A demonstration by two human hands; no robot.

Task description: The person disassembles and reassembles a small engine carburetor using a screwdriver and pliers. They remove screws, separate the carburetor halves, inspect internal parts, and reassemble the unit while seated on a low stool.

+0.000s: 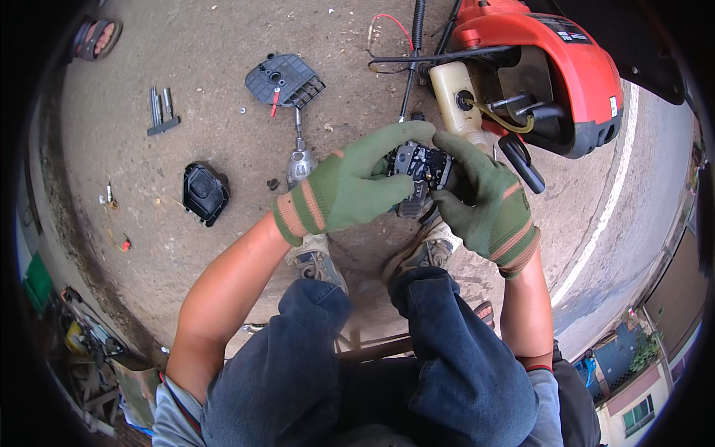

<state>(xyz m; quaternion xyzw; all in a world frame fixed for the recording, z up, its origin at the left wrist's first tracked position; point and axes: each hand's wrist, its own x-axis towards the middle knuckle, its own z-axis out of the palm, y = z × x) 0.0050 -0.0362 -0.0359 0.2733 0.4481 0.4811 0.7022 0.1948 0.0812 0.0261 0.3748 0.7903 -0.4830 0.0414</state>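
Note:
Both my hands wear green work gloves with brownish stripes at the cuffs. Between them, above the ground near my shoes, is a small black-and-grey engine part (pixel 421 165) with metal fittings. My left hand (pixel 365 182) grips its left side, thumb and fingers pressed around it. On the other side my right hand (pixel 480 194) wraps its fingers over the part, partly hiding it. Just beyond lie a cloudy white plastic fuel tank (pixel 449 86) with a yellowish hose (pixel 506 123) and a large red machine housing (pixel 555 59).
To the left lie a black slotted cover (pixel 272 78), a black cup-shaped housing (pixel 205 195) and metal sockets on a holder (pixel 156 108). A silver power tool (pixel 299 165) is by my left wrist. Another person's sandalled foot (pixel 98 41) stands at the far left.

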